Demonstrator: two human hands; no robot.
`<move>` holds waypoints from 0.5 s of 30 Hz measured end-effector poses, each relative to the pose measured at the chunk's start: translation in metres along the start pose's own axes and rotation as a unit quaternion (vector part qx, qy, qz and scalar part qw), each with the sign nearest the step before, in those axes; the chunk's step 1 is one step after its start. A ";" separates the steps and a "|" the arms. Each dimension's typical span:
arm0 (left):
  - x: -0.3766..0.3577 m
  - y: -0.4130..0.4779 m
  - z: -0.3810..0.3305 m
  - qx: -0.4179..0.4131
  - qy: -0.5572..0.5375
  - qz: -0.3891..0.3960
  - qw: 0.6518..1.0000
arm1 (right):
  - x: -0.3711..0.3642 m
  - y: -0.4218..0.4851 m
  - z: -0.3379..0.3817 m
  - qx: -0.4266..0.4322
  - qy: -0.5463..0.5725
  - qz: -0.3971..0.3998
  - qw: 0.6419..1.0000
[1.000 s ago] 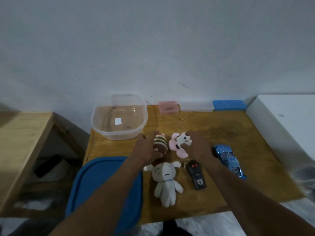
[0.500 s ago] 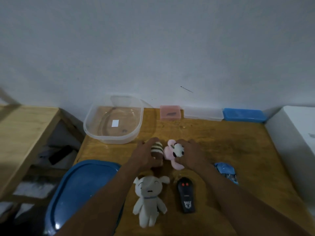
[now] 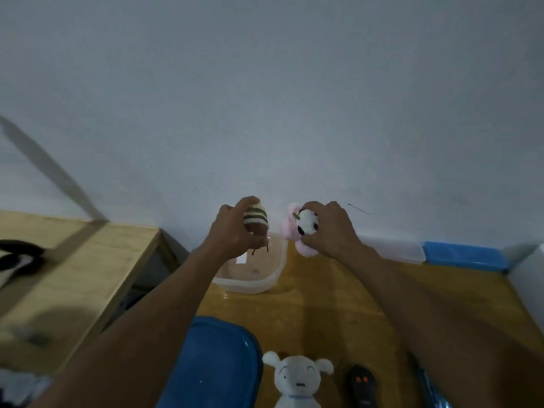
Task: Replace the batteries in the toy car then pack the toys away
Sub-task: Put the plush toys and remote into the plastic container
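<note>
While the left hand (image 3: 232, 231) gripped a striped plush (image 3: 255, 217) above the clear tub (image 3: 253, 282), the right hand (image 3: 326, 231) clutched a pink-and-white plush (image 3: 306, 226) just beside that tub's right rim. Nearer the viewer on the table (image 3: 329, 307) lay a blue lid (image 3: 212, 366), a white plush (image 3: 297, 381) and a black remote (image 3: 361, 387).

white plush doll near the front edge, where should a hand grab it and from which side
Judging by its pose, take the white plush doll around the narrow neck just under its big round head, coming down from above. It lies face up on the table, with the blue lid close on its left and the black remote on its right, so a sideways approach looks crowded. Both hands are currently full.
</note>
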State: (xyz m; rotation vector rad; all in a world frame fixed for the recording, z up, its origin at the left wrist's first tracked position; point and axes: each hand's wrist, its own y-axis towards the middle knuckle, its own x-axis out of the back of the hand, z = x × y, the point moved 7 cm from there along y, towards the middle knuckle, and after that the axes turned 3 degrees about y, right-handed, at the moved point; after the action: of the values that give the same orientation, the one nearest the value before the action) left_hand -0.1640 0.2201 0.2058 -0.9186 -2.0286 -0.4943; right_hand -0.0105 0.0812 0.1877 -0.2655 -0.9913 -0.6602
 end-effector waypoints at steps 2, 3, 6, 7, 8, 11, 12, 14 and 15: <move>0.008 0.005 0.023 0.016 0.018 0.006 1.000 | -0.014 0.011 0.030 0.031 -0.013 0.004 0.999; 0.009 0.008 0.036 0.026 0.025 0.010 0.999 | -0.024 0.016 0.042 0.040 -0.019 0.009 0.999; 0.003 0.020 0.071 0.038 0.044 0.029 0.998 | -0.062 0.030 0.058 0.032 -0.032 0.036 0.998; -0.003 0.025 0.080 0.032 0.051 0.041 0.997 | -0.076 0.035 0.059 0.022 -0.039 0.049 0.998; -0.011 0.031 0.088 0.021 0.062 0.053 0.996 | -0.089 0.039 0.060 0.016 -0.050 0.059 0.997; -0.037 0.050 0.109 0.005 0.085 0.089 0.992 | -0.121 0.049 0.053 -0.015 -0.090 0.098 0.991; -0.045 0.056 0.117 0.006 0.089 0.101 0.991 | -0.129 0.053 0.050 -0.021 -0.107 0.110 0.988; -0.060 0.067 0.131 0.012 0.096 0.123 0.988 | -0.143 0.060 0.046 -0.031 -0.140 0.132 0.981; -0.067 0.073 0.138 0.015 0.098 0.132 0.986 | -0.150 0.065 0.044 -0.033 -0.155 0.143 0.977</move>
State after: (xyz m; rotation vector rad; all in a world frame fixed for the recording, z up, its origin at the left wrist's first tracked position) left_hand -0.1565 0.3249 0.0729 -1.0588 -1.7030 -0.3892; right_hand -0.0562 0.2116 0.0910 -0.5727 -1.2021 -0.3934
